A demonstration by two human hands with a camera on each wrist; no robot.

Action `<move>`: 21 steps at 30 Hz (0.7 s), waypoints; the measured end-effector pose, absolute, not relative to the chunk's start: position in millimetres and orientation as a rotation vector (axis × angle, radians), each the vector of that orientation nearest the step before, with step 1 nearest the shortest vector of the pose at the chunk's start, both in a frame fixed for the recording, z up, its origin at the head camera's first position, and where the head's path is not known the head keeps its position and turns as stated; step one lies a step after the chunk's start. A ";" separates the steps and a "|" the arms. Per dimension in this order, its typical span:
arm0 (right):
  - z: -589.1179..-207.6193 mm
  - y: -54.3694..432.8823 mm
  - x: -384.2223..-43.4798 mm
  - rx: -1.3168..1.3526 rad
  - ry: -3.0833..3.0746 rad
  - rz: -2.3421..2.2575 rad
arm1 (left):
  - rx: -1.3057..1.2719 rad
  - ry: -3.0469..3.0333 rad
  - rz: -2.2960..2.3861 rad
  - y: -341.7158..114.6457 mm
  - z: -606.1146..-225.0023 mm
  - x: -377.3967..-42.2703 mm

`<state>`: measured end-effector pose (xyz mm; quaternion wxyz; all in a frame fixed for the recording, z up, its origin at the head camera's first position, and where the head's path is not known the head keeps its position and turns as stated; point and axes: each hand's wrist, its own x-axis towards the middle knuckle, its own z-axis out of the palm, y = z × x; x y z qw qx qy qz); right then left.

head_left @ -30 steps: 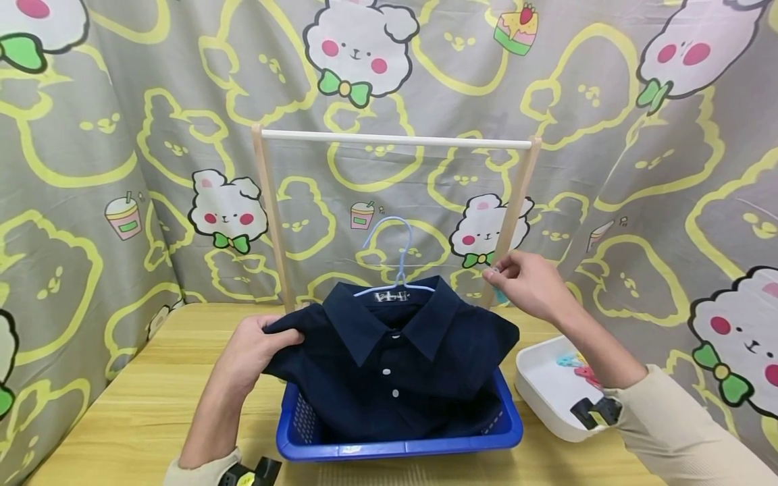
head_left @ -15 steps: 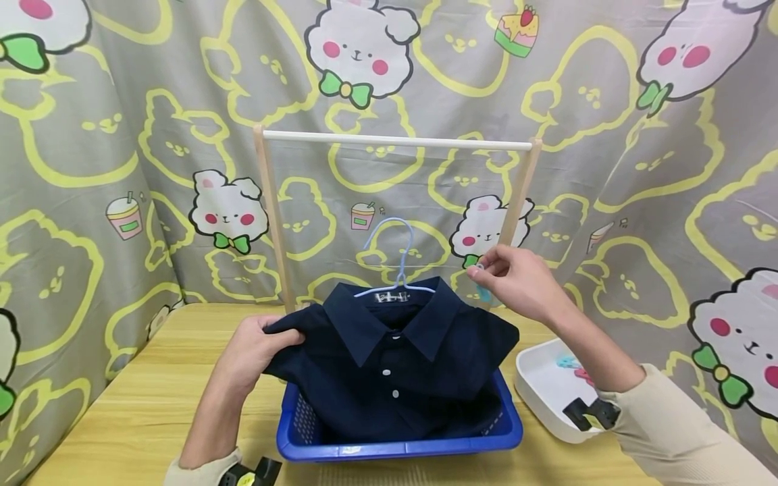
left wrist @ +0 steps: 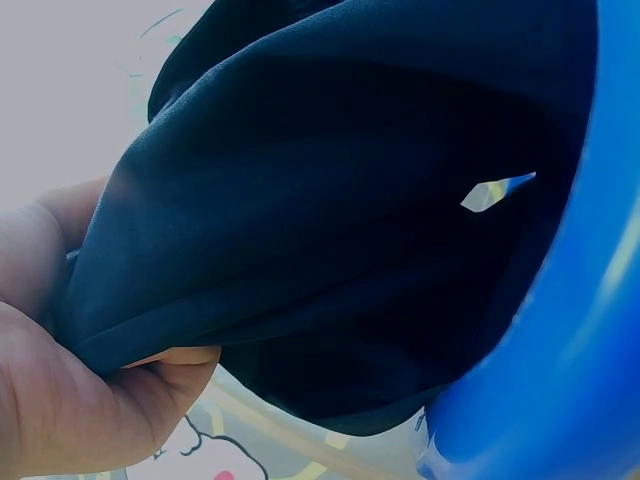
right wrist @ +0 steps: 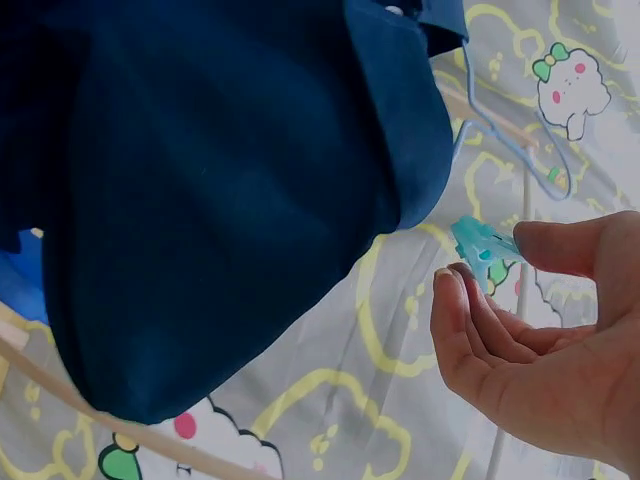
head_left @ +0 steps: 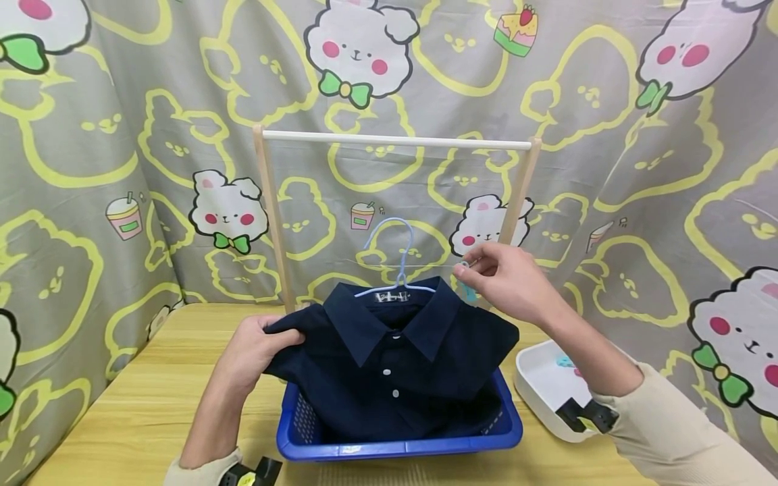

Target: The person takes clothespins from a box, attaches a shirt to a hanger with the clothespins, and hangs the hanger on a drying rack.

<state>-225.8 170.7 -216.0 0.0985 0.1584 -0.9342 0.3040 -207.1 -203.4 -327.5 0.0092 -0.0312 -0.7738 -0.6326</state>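
Observation:
A dark navy collared shirt (head_left: 352,385) with white buttons sits on a pale blue hanger (head_left: 406,253), its lower part down in a blue basket (head_left: 401,448). My left hand (head_left: 248,351) grips the shirt's shoulder on the left; the left wrist view shows the thumb and fingers pinching folded cloth. Off the right side of the collar, my right hand (head_left: 513,280) pinches a teal clothes peg (right wrist: 482,240) between thumb and fingers. In the right wrist view the peg's tip points toward the collar, with a gap between them.
Behind the basket stands a rack with wooden posts and a white bar (head_left: 395,140). A white tray (head_left: 537,401) holding teal and pink pegs (head_left: 566,362) lies on the right, partly under my right forearm. A patterned curtain (head_left: 340,175) surrounds the wooden table (head_left: 146,391).
My right hand has moved left with the peg, from beside the right post closer to the collar. The left hand, shirt and basket look unmoved.

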 end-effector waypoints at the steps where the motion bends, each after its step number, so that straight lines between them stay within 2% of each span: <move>1: -215.4 169.1 -225.1 0.481 -2.762 0.905 | -0.097 -2.417 -1.975 -203.3 -327.4 -207.1; 21: -207.9 145.3 -214.1 0.622 -2.754 0.987 | -0.137 -2.395 -2.005 -204.0 -328.4 -207.5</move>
